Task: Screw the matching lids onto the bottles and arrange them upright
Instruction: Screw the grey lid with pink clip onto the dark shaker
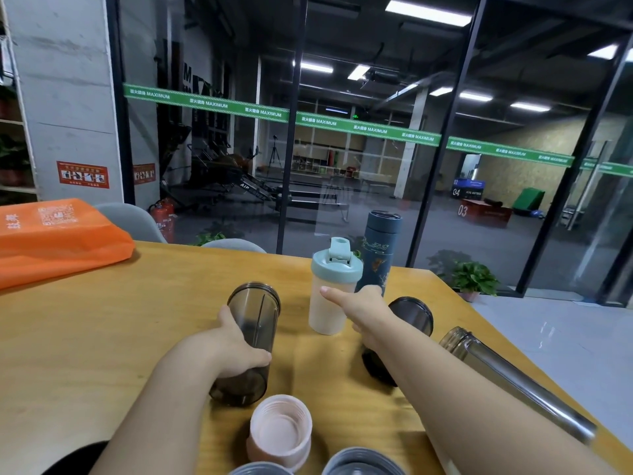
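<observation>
My left hand [236,351] grips a smoky dark lidless bottle [255,313] that stands upright on the wooden table [102,337]. My right hand [363,308] reaches to a cream bottle with a teal flip lid [334,289]. Its thumb lies across the bottle's front, and its fingers are hidden behind the bottle. A dark blue patterned bottle [378,248] with its lid on stands upright just behind. A second dark bottle [412,315] lies tilted under my right forearm. A clear bottle with a steel body [507,378] lies on its side at the right.
A pink threaded cup [281,430] sits open side up near the front edge, with two grey round rims [363,462] below it. An orange bag [58,234] lies at the table's far left. The table's right edge runs close to the lying clear bottle.
</observation>
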